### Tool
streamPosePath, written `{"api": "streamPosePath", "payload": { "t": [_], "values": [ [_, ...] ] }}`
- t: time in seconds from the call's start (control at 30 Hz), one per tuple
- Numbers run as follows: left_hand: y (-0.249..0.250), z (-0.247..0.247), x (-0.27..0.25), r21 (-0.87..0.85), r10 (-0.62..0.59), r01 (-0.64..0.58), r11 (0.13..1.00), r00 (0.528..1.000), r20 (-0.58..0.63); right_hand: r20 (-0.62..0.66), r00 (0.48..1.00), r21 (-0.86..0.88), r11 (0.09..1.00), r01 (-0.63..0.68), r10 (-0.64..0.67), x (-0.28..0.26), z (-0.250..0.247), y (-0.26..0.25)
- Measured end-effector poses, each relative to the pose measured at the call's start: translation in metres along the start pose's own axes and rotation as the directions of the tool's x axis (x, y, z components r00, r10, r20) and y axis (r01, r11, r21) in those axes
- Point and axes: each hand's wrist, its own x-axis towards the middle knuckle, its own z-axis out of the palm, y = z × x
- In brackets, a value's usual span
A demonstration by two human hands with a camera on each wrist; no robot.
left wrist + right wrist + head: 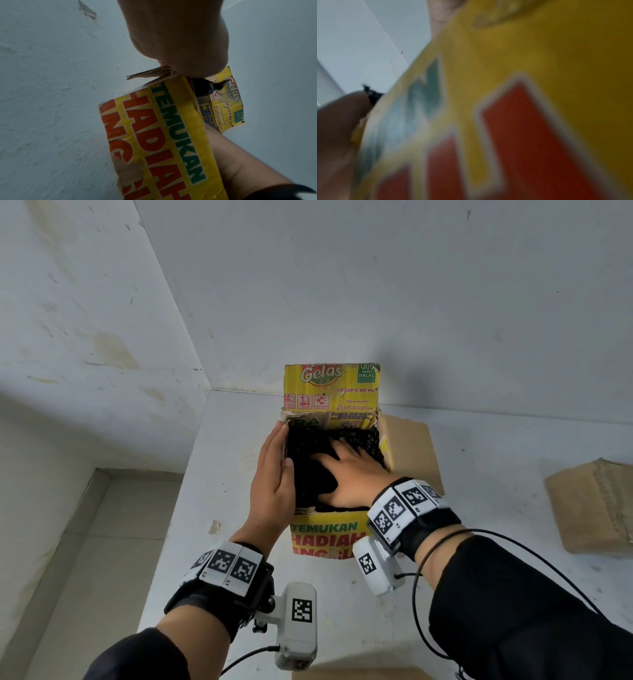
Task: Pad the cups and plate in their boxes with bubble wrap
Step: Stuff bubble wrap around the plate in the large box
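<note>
A yellow printed cardboard box stands open on the white table, its far flap upright. Black bubble wrap fills the inside; no cup or plate shows. My right hand lies flat inside the box, fingers spread, pressing on the wrap. My left hand rests with straight fingers along the box's left wall, thumb over the rim. The left wrist view shows the box front and a tuft of black wrap. The right wrist view is a blur of the yellow box front.
A plain brown flap of the box hangs out to the right. A flat brown cardboard piece lies at the table's right. Another cardboard edge shows at the bottom. White walls close the corner behind; the table edge drops off on the left.
</note>
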Motion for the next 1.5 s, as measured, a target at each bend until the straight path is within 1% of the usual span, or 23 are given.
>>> {"api": "streamPosePath", "payload": {
  "t": [0.13, 0.17, 0.27, 0.33, 0.4, 0.5, 0.53, 0.6, 0.63, 0.77, 0.87, 0.97, 1.03, 1.13, 1.2, 1.27, 1.3, 1.33, 1.37, 1.4, 1.43, 1.47, 1.5],
  "values": [
    [-0.001, -0.001, 0.0, -0.013, -0.001, 0.001, 1.0, 1.0, -0.002, -0.08, 0.997, 0.087, 0.996, 0.029, -0.022, -0.005, -0.007, -0.004],
    [-0.001, -0.001, 0.0, -0.018, 0.001, -0.001, 1.0, 1.0, -0.001, -0.075, 0.997, 0.109, 0.993, 0.037, -0.029, -0.007, -0.005, -0.006],
    [-0.001, -0.001, 0.001, -0.018, 0.003, -0.003, 1.0, 1.0, 0.0, 0.022, 0.999, 0.118, 0.993, 0.032, -0.034, -0.007, 0.004, -0.012],
    [0.001, 0.0, 0.001, -0.015, 0.003, -0.003, 1.0, 1.0, 0.004, 0.022, 0.999, 0.142, 0.99, 0.025, -0.028, -0.008, 0.006, -0.012],
    [0.002, -0.001, 0.001, -0.002, 0.003, -0.003, 1.0, 1.0, 0.012, -0.056, 0.998, 0.179, 0.983, 0.043, -0.034, -0.013, 0.001, -0.011],
    [0.002, -0.002, 0.002, 0.013, -0.007, 0.007, 1.0, 1.0, 0.021, -0.225, 0.971, 0.252, 0.958, 0.137, -0.08, -0.024, -0.008, -0.014],
    [0.003, -0.002, 0.002, 0.015, -0.007, 0.007, 1.0, 1.0, 0.02, -0.241, 0.966, 0.298, 0.939, 0.169, -0.097, -0.027, -0.01, -0.017],
    [0.004, -0.001, 0.002, 0.013, -0.003, 0.003, 1.0, 1.0, 0.013, -0.207, 0.97, 0.361, 0.911, 0.197, -0.128, -0.032, -0.007, -0.023],
    [0.005, -0.001, 0.002, 0.008, -0.003, 0.002, 1.0, 1.0, 0.011, -0.182, 0.974, 0.361, 0.913, 0.192, -0.133, -0.031, -0.003, -0.025],
    [0.008, -0.001, 0.001, -0.001, -0.015, 0.015, 1.0, 1.0, 0.011, -0.108, 0.988, 0.213, 0.969, 0.129, -0.108, -0.024, 0.007, -0.029],
    [0.008, -0.003, 0.002, 0.016, -0.015, 0.015, 1.0, 1.0, 0.011, -0.022, 0.996, 0.169, 0.981, 0.092, -0.089, -0.019, 0.004, -0.033],
    [0.008, -0.003, 0.002, 0.032, -0.029, 0.028, 0.999, 0.999, 0.023, -0.011, 0.992, 0.258, 0.958, 0.124, -0.126, -0.022, -0.002, -0.03],
    [0.01, -0.004, 0.002, 0.047, -0.038, 0.036, 0.998, 0.999, 0.035, -0.085, 0.987, 0.32, 0.934, 0.159, -0.139, -0.028, -0.01, -0.022],
    [0.017, -0.008, 0.003, 0.083, -0.066, 0.061, 0.995, 0.996, 0.055, -0.288, 0.953, 0.382, 0.902, 0.204, -0.094, -0.043, -0.027, -0.003],
    [0.022, -0.011, 0.002, 0.086, -0.094, 0.088, 0.992, 0.994, 0.062, -0.439, 0.899, 0.359, 0.914, 0.187, -0.012, -0.051, -0.035, 0.014],
    [0.028, -0.015, 0.002, 0.06, -0.168, 0.165, 0.984, 0.984, 0.055, -0.567, 0.82, 0.274, 0.957, 0.093, 0.083, -0.059, -0.038, 0.033],
    [0.03, -0.017, 0.003, 0.042, -0.215, 0.213, 0.976, 0.976, 0.033, -0.594, 0.794, 0.253, 0.967, 0.026, 0.134, -0.064, -0.039, 0.043],
    [0.034, -0.02, 0.004, 0.051, -0.266, 0.266, 0.963, 0.964, -0.001, -0.586, 0.785, 0.269, 0.962, -0.046, 0.202, -0.068, -0.038, 0.052],
    [0.034, -0.024, 0.006, 0.067, -0.33, 0.332, 0.941, 0.943, -0.037, -0.546, 0.788, 0.32, 0.94, -0.117, 0.284, -0.072, -0.037, 0.06],
    [0.035, -0.029, 0.009, 0.091, -0.421, 0.425, 0.901, 0.905, -0.059, -0.465, 0.803, 0.392, 0.9, -0.191, 0.373, -0.076, -0.037, 0.067],
    [0.037, -0.034, 0.012, 0.093, -0.535, 0.538, 0.838, 0.843, -0.058, -0.359, 0.821, 0.475, 0.844, -0.25, 0.445, -0.08, -0.035, 0.072],
    [0.039, -0.039, 0.016, 0.058, -0.64, 0.641, 0.766, 0.768, -0.031, -0.25, 0.837, 0.577, 0.769, -0.275, 0.487, -0.083, -0.034, 0.075],
    [0.039, -0.044, 0.019, 0.0, -0.711, 0.711, 0.704, 0.704, 0.01, -0.166, 0.85, 0.687, 0.677, -0.263, 0.499, -0.086, -0.033, 0.076]
  ]
}}
